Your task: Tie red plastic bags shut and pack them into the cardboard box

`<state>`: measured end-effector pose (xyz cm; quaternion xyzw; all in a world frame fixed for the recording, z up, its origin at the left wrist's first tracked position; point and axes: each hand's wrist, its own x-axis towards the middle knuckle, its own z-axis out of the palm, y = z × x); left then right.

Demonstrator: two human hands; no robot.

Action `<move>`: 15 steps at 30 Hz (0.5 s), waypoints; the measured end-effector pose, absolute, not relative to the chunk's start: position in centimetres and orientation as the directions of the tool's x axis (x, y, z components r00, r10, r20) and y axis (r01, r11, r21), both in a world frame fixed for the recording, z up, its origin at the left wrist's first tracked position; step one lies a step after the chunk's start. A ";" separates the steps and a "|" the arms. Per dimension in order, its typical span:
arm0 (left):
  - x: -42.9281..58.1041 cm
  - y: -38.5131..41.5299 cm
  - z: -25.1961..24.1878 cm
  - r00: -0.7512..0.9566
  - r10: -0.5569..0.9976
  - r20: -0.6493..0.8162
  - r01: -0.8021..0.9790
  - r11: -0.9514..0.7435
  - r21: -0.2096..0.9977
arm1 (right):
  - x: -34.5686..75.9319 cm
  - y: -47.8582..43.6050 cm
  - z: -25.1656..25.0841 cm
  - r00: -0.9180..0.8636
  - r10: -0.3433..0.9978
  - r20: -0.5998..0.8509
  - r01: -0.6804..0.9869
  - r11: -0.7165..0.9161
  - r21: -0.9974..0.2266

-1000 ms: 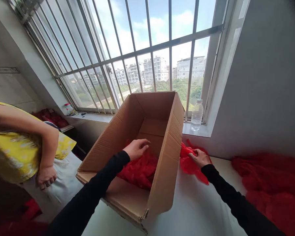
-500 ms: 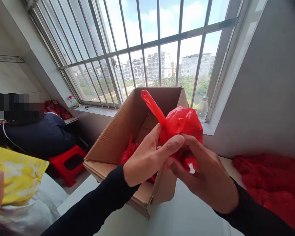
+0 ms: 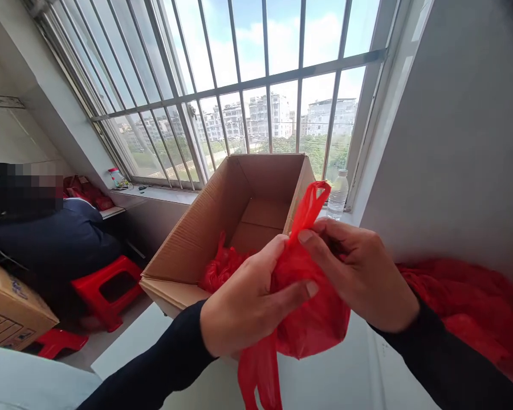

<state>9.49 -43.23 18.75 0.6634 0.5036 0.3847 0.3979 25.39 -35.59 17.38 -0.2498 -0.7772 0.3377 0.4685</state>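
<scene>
Between my hands is a red plastic bag (image 3: 312, 327), its body bulging with something I cannot make out. My left hand (image 3: 250, 296) grips the bag's side and gathered neck, thumb lying across the front. With thumb and fingers pinched, my right hand (image 3: 359, 267) holds the neck just below an upright handle loop. Another handle hangs down under my left hand. Just beyond stands an open cardboard box (image 3: 188, 245), with red plastic bags (image 3: 222, 267) bunched inside at its near end.
A clear bottle (image 3: 337, 196) stands on the sill by the barred window. Red bags (image 3: 465, 307) lie heaped at right on the white table (image 3: 333, 381). At left, a person in dark clothing (image 3: 51, 239) sits near a red stool (image 3: 111, 290) and a carton (image 3: 17, 307).
The bag has turned and come lower, its handle loop now pointing up between my hands. My right hand has shifted up to the neck. Yellow patterned cloth at left has left view.
</scene>
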 end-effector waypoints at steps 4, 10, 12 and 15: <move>9.0 -44.6 18.9 0.165 0.981 0.097 0.500 -0.168 0.850 | 25.8 -35.5 17.5 -0.366 0.744 0.560 -0.019 0.595 -0.803; 3.7 -42.9 19.6 -0.151 0.873 0.464 0.683 -0.248 0.687 | 27.0 -35.0 17.4 -0.316 0.766 0.559 -0.018 0.584 -0.811; 1.3 -40.7 18.5 -0.261 0.822 0.507 0.718 -0.186 0.671 | 28.1 -34.5 16.1 -0.254 0.825 0.505 0.014 0.525 -0.851; -1.3 -37.0 15.0 -0.304 0.868 0.392 0.711 -0.067 0.700 | 30.0 -33.0 12.3 -0.195 0.892 0.408 0.083 0.429 -0.899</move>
